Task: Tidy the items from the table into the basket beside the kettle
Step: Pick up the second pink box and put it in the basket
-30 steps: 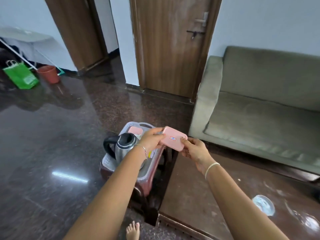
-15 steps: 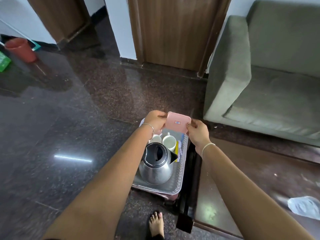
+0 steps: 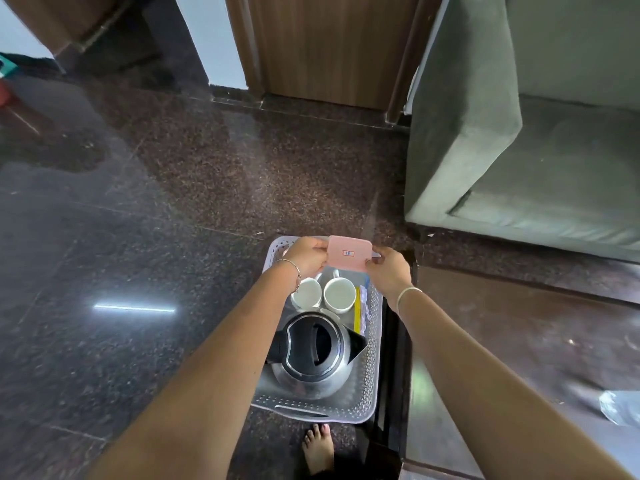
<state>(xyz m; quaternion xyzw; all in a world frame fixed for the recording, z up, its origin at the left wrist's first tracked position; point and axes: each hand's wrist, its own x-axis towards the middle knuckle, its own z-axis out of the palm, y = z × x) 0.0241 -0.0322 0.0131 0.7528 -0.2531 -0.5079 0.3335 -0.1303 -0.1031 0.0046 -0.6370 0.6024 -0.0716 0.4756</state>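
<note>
A flat pink box [image 3: 349,253] with a small red-framed label is held level over the far end of the grey perforated basket [image 3: 370,372]. My left hand [image 3: 304,252] grips its left edge and my right hand [image 3: 388,268] grips its right edge. In the basket stand a steel kettle [image 3: 311,355] with a black lid and, beyond it, two white cups [image 3: 339,294], directly below the box. Yellow and pale packets [image 3: 359,310] lean along the basket's right wall.
The dark wooden table [image 3: 519,358] lies to the right of the basket, with a clear plastic wrapper [image 3: 620,407] near its right edge. A green sofa [image 3: 519,133] stands behind it. A bare foot [image 3: 318,448] rests on the dark stone floor below the basket.
My view has tilted down over the basket. Both hands have carried the pink box from beside the kettle to above the basket's far end, over the cups.
</note>
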